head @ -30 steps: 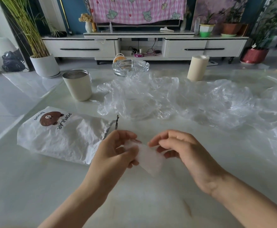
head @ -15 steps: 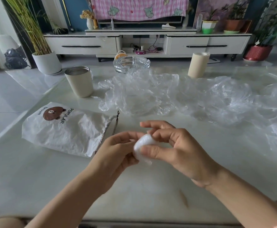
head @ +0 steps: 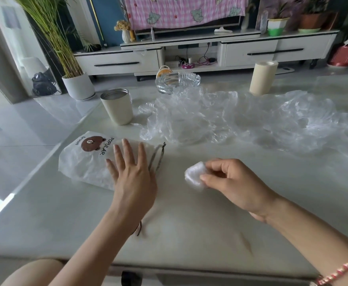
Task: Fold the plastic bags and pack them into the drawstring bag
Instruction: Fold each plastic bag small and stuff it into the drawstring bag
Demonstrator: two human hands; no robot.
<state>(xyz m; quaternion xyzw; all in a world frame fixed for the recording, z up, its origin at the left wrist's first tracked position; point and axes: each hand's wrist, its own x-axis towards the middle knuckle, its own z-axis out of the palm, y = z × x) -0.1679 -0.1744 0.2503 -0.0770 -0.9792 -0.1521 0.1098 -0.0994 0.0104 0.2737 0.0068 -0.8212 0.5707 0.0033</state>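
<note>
On the left of the worktop (head: 189, 234) the drawstring bag (head: 88, 159) lies flat, long axis running left to right with its gathered mouth and cord pointing right; the left hand (head: 133, 176) rests on that mouth end, grip spread wide and holding nothing. Right of it, the right hand (head: 235, 182) has its grip pinching a folded plastic bag (head: 194, 175), a small, light, springy wad likely to unfold if let go. Farther back and right, loose plastic bags (head: 241, 120) sprawl crumpled across the worktop: thin, slippery, best taken by an edge.
</note>
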